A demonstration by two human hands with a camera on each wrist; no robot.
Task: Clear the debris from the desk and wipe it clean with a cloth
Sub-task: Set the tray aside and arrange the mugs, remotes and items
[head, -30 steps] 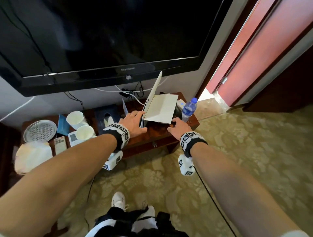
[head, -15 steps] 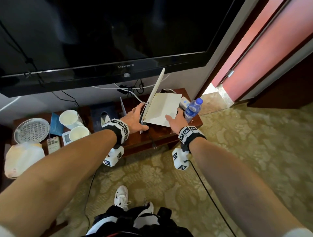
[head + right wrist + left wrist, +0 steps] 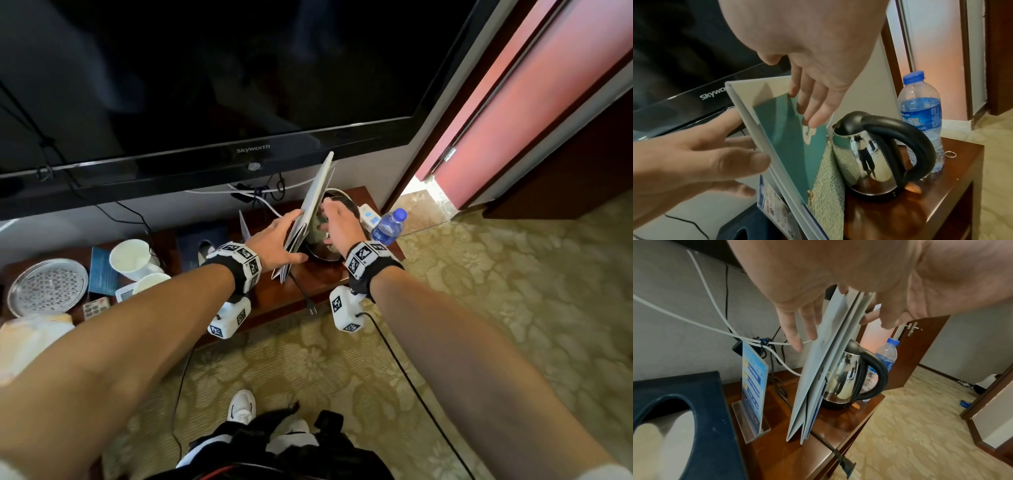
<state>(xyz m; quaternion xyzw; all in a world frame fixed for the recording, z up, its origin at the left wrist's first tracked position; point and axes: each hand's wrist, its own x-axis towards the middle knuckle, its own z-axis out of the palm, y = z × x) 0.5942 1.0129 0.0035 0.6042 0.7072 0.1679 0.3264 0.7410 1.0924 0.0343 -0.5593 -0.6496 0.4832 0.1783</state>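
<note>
Upright, folder (image 3: 764,129) holding green booklet (image 3: 797,146), left hand (image 3: 274,240) gripping

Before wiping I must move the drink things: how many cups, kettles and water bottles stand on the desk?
White cups: 2
Electric kettle: 1
Water bottle: 1
Total: 4
</note>
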